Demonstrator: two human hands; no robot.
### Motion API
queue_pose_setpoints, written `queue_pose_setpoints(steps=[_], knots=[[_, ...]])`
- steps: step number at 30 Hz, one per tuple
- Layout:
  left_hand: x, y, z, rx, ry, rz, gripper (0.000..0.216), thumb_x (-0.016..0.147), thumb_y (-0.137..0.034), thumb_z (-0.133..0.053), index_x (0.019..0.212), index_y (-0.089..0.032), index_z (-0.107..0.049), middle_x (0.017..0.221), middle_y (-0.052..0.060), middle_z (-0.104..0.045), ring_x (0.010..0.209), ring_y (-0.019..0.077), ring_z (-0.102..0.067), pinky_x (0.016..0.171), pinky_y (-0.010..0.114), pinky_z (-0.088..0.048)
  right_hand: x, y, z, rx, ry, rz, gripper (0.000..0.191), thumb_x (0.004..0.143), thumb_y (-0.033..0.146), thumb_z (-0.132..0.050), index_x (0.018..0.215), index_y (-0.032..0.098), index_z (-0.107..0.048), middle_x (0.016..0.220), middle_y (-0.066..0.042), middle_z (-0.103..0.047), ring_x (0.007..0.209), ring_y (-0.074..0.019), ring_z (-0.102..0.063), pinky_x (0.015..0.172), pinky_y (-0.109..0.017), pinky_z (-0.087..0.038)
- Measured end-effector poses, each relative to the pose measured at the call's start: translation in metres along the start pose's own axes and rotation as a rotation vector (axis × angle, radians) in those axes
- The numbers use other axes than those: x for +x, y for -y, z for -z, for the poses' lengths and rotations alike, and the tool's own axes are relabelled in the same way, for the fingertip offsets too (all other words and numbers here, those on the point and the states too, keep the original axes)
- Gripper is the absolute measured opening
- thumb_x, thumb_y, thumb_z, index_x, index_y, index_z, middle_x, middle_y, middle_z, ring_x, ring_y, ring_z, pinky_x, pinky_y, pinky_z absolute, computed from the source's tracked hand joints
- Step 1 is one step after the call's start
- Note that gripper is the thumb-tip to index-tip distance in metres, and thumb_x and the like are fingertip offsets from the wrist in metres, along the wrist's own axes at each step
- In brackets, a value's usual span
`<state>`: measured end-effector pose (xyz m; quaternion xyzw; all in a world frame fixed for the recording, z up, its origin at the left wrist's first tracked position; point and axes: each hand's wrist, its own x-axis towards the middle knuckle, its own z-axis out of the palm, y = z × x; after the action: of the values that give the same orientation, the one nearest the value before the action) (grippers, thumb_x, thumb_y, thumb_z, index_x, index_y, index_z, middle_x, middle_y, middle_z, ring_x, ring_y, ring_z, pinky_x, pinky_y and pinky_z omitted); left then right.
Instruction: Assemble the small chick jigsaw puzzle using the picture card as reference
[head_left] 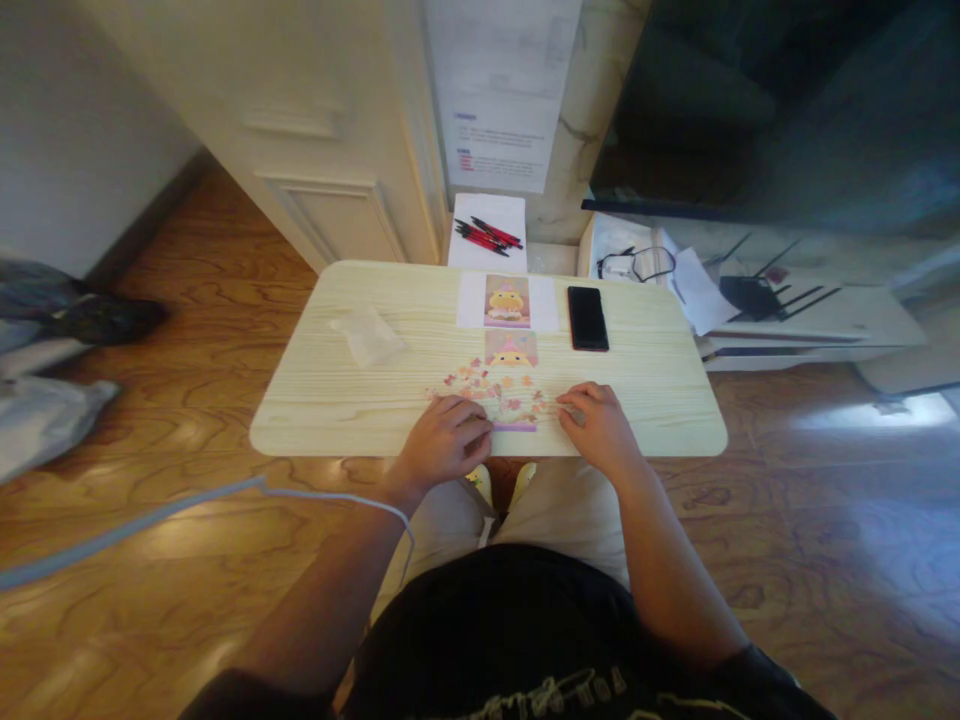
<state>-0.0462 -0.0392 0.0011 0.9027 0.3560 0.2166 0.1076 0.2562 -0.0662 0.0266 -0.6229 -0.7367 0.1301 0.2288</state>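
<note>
A partly joined jigsaw puzzle [512, 348] lies on the light wood-grain table, its upper part showing a yellow cartoon figure. Along the near side runs a joined purple strip [517, 428]. Loose puzzle pieces [469, 376] in pink, orange and cream are strewn between and to the left of these parts. My left hand [450, 435] rests by the strip's left end, fingers curled together; what lies under the fingertips is hidden. To the right of the pieces, my right hand [596, 420] has thumb and forefinger pinched, their contents too small to name. Beyond the puzzle lies a picture card [507, 301] of the same figure.
A black phone [588, 318] lies at the table's [315, 400] far right, a clear plastic bag [369, 335] at the left. Red pens [487, 236] sit on paper behind the table. A pale cable [322, 494] passes over my left forearm.
</note>
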Motion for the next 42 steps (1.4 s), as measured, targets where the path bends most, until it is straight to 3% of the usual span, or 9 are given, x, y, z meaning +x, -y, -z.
queue_pose_setpoints(steps=[9, 17, 23, 29, 34, 42], knots=[[-0.004, -0.017, -0.01, -0.015, 0.046, -0.012, 0.023, 0.094, -0.031, -0.061, 0.109, -0.029, -0.079, 0.111, 0.006, -0.075, 0.104, 0.0242, -0.065, 0.091, 0.044, -0.051, -0.024, 0.028, -0.011, -0.029, 0.125, 0.096, 0.039, 0.098, 0.019, -0.058, 0.13, 0.033, -0.075, 0.128, -0.009, -0.065, 0.119, -0.031, -0.053, 0.102, -0.049, -0.048], [-0.011, -0.024, -0.007, -0.027, 0.003, 0.032, 0.029, 0.094, -0.033, -0.061, 0.119, -0.027, -0.075, 0.117, 0.008, -0.073, 0.108, 0.0252, -0.066, 0.095, 0.045, -0.052, -0.028, 0.027, -0.013, -0.018, 0.069, 0.052, 0.038, 0.102, 0.022, -0.052, 0.133, 0.029, -0.073, 0.13, -0.009, -0.065, 0.12, -0.0306, -0.052, 0.103, -0.048, -0.045], [-0.024, -0.005, 0.006, 0.043, -0.152, 0.149, 0.026, 0.093, -0.031, -0.063, 0.116, -0.026, -0.072, 0.118, 0.007, -0.073, 0.109, 0.025, -0.066, 0.098, 0.043, -0.053, -0.023, 0.027, -0.012, 0.005, 0.093, 0.079, 0.042, 0.099, 0.014, -0.05, 0.131, 0.029, -0.073, 0.139, -0.006, -0.067, 0.126, -0.03, -0.051, 0.106, -0.048, -0.044], [-0.037, 0.023, 0.024, 0.161, -0.263, 0.374, 0.03, 0.092, -0.029, -0.06, 0.12, -0.022, -0.068, 0.119, 0.01, -0.071, 0.115, 0.0288, -0.064, 0.104, 0.047, -0.051, -0.02, 0.032, -0.023, -0.034, 0.104, 0.087, 0.037, 0.102, 0.025, -0.051, 0.132, 0.032, -0.071, 0.151, -0.004, -0.06, 0.131, -0.0329, -0.046, 0.108, -0.053, -0.042], [-0.04, 0.029, 0.02, 0.16, -0.228, 0.394, 0.032, 0.092, -0.024, -0.056, 0.119, -0.024, -0.072, 0.123, 0.008, -0.073, 0.117, 0.0285, -0.065, 0.105, 0.048, -0.05, -0.012, 0.037, -0.029, -0.064, 0.084, 0.086, 0.035, 0.103, 0.031, -0.053, 0.133, 0.032, -0.071, 0.154, -0.005, -0.058, 0.133, -0.0353, -0.044, 0.109, -0.057, -0.04], [-0.034, 0.01, 0.013, 0.17, -0.121, 0.378, 0.036, 0.094, -0.032, -0.058, 0.126, -0.028, -0.073, 0.136, 0.005, -0.07, 0.121, 0.0306, -0.062, 0.104, 0.052, -0.047, -0.003, 0.046, -0.034, -0.106, 0.102, 0.09, 0.037, 0.102, 0.035, -0.055, 0.136, 0.033, -0.069, 0.16, -0.005, -0.051, 0.142, -0.0382, -0.039, 0.112, -0.061, -0.036]])
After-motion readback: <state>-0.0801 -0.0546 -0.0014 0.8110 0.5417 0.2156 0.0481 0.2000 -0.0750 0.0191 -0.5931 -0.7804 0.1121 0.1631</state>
